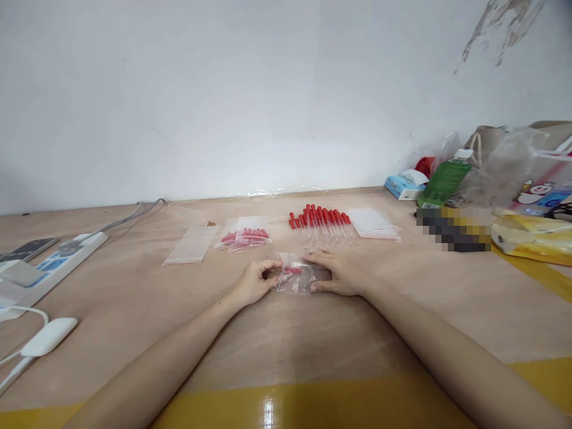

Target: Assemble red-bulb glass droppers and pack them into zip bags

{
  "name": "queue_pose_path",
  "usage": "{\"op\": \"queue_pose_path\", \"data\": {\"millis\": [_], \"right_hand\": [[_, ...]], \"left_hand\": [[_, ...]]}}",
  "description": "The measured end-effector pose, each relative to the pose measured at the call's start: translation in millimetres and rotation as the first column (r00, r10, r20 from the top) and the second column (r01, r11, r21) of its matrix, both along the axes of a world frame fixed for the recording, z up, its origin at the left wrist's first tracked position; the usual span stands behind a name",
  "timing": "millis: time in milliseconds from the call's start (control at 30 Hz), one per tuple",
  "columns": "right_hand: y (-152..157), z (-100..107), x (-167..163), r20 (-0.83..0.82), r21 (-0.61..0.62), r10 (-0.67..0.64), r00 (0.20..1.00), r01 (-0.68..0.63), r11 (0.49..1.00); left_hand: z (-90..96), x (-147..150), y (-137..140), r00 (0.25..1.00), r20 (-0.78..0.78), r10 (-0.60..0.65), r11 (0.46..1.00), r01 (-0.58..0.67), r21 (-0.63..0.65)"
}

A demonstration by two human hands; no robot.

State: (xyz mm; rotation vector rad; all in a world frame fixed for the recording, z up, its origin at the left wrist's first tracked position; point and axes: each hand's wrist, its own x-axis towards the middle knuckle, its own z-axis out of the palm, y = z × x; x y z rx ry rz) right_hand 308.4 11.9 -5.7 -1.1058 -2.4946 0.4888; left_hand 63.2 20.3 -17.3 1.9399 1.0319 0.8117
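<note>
A small clear zip-lock bag (308, 275) lies on the table between my hands, with a red-bulbed dropper (292, 271) inside near its zip end. My left hand (259, 281) pinches the bag's left edge by the red zip line between thumb and fingers. At the bag's other end, my right hand (342, 274) rests with thumb and fingers stretched apart, touching its corners. Just beyond is a pile of clear droppers with red bulbs (319, 220). Left of that pile sit bagged droppers (245, 233), stacked flat.
Flat bags (375, 224) lie right of the dropper pile, and another flat bag (190, 245) lies left. A power strip (84, 247) with cables stands at the left. At the right are a green bottle (447, 179), a tissue pack (404, 186) and plastic bags (504, 167).
</note>
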Motion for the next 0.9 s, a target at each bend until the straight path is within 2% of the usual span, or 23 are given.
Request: {"op": "queue_pose_path", "data": {"millis": [167,300,433,500,567,667,767,833,900], "right_hand": [[4,-2,15,0.002,-0.023,-0.055,0.999,0.055,0.998],[6,0,19,-0.033,-0.039,-0.047,0.998,0.046,0.998],[4,-1,15,-0.089,0.017,-0.044,0.995,0.046,0.999],[2,-4,11,-0.130,0.057,-0.034,0.991,0.041,0.998],[1,-7,8,-0.155,0.078,-0.019,0.988,0.032,0.996],[1,-13,4,-0.124,0.086,-0.004,0.992,0.015,0.996],[3,-16,3,-0.106,0.098,0.011,0.994,0.000,0.995],[4,-17,4,-0.112,0.105,0.016,0.994,-0.004,0.995],[4,-17,4,-0.114,0.104,0.015,0.993,-0.003,0.995]], "left_hand": [[8.2,-5,-5,0.995,-0.097,0.012,0.995,-0.001,0.103],[13.9,-5,-9,0.994,-0.099,-0.047,0.985,0.063,0.161],[15.0,-5,-12,0.990,-0.120,-0.077,0.985,0.094,0.145],[9.8,-8,-9,0.996,-0.084,-0.021,0.992,0.031,0.120],[4.4,-11,-3,0.995,-0.003,0.096,0.990,-0.095,0.107],[6.7,-11,9,0.968,0.055,0.246,0.950,-0.252,0.183],[22.9,2,25,0.968,-0.074,0.240,0.927,-0.206,0.312],[34.4,17,40,0.951,-0.218,0.220,0.936,-0.143,0.321],[41.0,35,60,0.919,-0.298,0.259,0.944,-0.175,0.281]]}}
